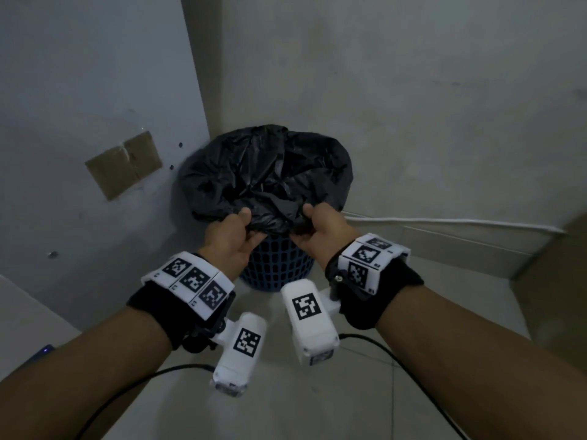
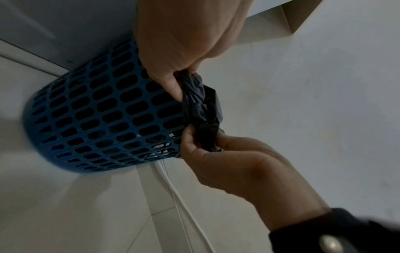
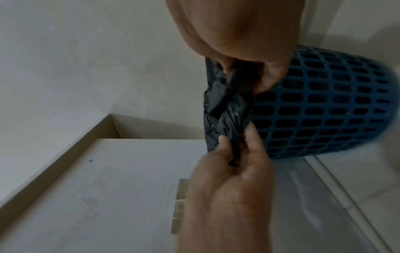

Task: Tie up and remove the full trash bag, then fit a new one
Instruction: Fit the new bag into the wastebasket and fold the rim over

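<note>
Both bare hands, left hand (image 1: 233, 238) and right hand (image 1: 320, 231), pinch the near edge of the crinkled black plastic trash bag (image 1: 266, 176) lining the round blue perforated plastic bin (image 1: 276, 265) against the wall

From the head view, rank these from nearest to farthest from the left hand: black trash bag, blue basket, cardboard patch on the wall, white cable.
1. black trash bag: gripped by the left hand.
2. blue basket: just right, beneath the hand.
3. cardboard patch: up-left, on the wall.
4. white cable: far right.
</note>
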Demonstrator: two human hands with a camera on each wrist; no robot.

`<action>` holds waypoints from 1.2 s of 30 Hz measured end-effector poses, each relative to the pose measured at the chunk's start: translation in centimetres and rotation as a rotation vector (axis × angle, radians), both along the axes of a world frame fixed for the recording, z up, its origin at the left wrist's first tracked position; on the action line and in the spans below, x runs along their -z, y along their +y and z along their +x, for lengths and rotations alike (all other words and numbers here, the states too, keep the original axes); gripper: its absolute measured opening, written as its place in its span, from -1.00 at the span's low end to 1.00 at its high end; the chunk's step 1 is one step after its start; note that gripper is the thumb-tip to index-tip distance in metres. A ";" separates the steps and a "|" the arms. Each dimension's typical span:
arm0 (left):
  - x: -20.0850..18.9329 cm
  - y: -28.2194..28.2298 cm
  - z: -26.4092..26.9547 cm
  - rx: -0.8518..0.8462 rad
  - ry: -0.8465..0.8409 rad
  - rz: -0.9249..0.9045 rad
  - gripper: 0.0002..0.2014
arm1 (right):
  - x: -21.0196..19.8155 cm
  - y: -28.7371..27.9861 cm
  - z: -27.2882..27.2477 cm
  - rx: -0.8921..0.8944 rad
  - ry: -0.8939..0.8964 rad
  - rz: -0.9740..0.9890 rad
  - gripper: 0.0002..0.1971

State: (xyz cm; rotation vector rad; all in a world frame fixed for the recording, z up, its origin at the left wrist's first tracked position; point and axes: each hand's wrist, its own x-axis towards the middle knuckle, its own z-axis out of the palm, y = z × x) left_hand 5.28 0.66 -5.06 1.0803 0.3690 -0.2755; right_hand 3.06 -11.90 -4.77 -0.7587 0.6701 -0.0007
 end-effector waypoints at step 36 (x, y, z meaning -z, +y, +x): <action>-2.9 -0.8 -3.8 0.035 0.217 -0.265 -0.74 | 0.4 0.9 -2.0 0.020 0.052 -0.422 -0.56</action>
